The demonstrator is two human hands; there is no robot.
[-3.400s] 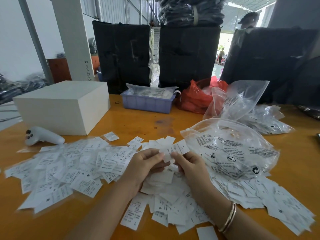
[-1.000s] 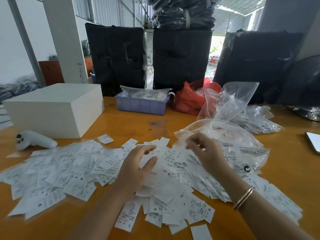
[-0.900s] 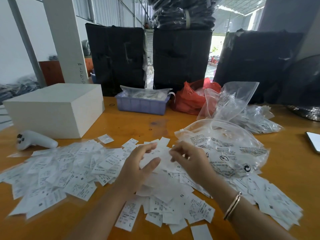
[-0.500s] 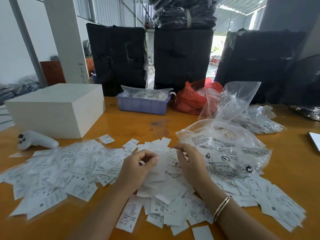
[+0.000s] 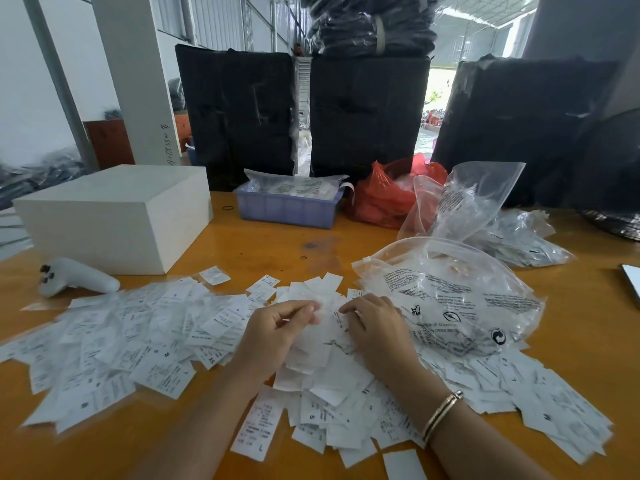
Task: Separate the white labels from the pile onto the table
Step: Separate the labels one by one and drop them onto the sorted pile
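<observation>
A heap of white labels (image 5: 325, 372) lies on the orange table (image 5: 277, 244) right in front of me. More labels (image 5: 138, 334) are spread flat to the left, and others (image 5: 561, 410) trail off to the right. My left hand (image 5: 273, 337) is curled over the heap, thumb and forefinger pinching a blurred white label (image 5: 320, 311). My right hand (image 5: 375, 329), a bangle on its wrist, faces it with bent fingers. Its fingertips close on the same label from the right, and its thumb is hidden.
A puffed clear plastic bag (image 5: 450, 299) lies just right of my hands. More clear bags (image 5: 512, 233), a red bag (image 5: 381, 199) and a blue tray (image 5: 287, 209) sit behind. A white box (image 5: 114, 216) and a white controller (image 5: 72, 280) are at the left. Black wrapped bundles (image 5: 239, 112) wall the back.
My right hand came back from the clear bag to the middle of the heap. Both hands lowered and drew together, and the fingers closed on a label between them.
</observation>
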